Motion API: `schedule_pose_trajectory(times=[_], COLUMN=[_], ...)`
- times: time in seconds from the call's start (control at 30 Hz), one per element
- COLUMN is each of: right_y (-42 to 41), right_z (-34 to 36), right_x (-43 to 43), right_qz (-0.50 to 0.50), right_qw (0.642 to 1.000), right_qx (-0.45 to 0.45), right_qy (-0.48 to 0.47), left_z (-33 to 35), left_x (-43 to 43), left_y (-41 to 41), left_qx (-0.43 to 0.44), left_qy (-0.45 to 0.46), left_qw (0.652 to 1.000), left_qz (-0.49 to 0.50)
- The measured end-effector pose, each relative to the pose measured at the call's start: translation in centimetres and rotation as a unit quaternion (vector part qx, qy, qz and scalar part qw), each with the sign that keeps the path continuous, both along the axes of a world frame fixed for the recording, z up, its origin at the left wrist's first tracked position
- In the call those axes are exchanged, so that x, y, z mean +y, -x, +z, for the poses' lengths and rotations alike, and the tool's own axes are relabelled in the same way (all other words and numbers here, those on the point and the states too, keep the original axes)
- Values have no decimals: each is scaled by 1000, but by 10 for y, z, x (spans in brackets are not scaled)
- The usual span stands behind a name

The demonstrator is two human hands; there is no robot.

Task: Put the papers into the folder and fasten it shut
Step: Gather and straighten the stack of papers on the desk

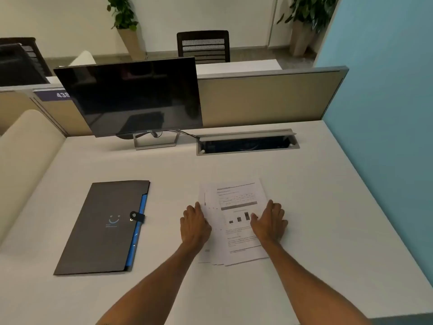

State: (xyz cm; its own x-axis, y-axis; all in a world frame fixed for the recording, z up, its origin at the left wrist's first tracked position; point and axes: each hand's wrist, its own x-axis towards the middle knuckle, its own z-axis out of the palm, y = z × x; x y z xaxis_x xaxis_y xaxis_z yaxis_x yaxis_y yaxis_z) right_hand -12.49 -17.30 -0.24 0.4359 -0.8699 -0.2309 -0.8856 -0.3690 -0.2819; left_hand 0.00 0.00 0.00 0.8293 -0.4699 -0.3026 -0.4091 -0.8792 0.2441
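Observation:
A loose stack of printed papers (236, 207) with a table and a bar chart lies on the white desk (328, 207), slightly fanned. My left hand (195, 225) rests flat on the stack's left edge, and my right hand (269, 221) lies flat on its right edge. Neither hand grips anything. To the left lies a dark grey folder (100, 228), closed, with a blue inner edge and a small black strap with a snap (137, 216) on its right side.
A dark monitor (131, 97) stands at the back of the desk, with an open cable tray (246, 144) to its right. A beige partition (269, 99) runs behind. A blue wall (386, 113) borders the right side.

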Motion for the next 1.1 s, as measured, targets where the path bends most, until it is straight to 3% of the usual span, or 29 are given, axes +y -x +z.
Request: schedule_pose_trajectory(times=[0.23, 0.53, 0.97, 1.03, 1.1], right_y=[-8, -11, -21, -24, -27], right_z=[3, 0, 5, 8, 11], right_x=[-7, 8, 14, 10, 6], right_qz=[-20, 22, 18, -9, -47], right_qw=[999, 996, 976, 965, 932], right_qx=[-10, -11, -105, -142, -213], right_qy=[-47, -91, -189, -220, -289], left_z=[5, 0, 8, 13, 21], left_x=[-5, -9, 7, 15, 23], left_y=[-8, -10, -19, -23, -29], left_qx=[131, 208, 287, 300, 305], left_qy=[136, 263, 335, 366, 395], left_qw=[968, 905, 857, 843, 834], left_qz=[163, 263, 265, 256, 235])
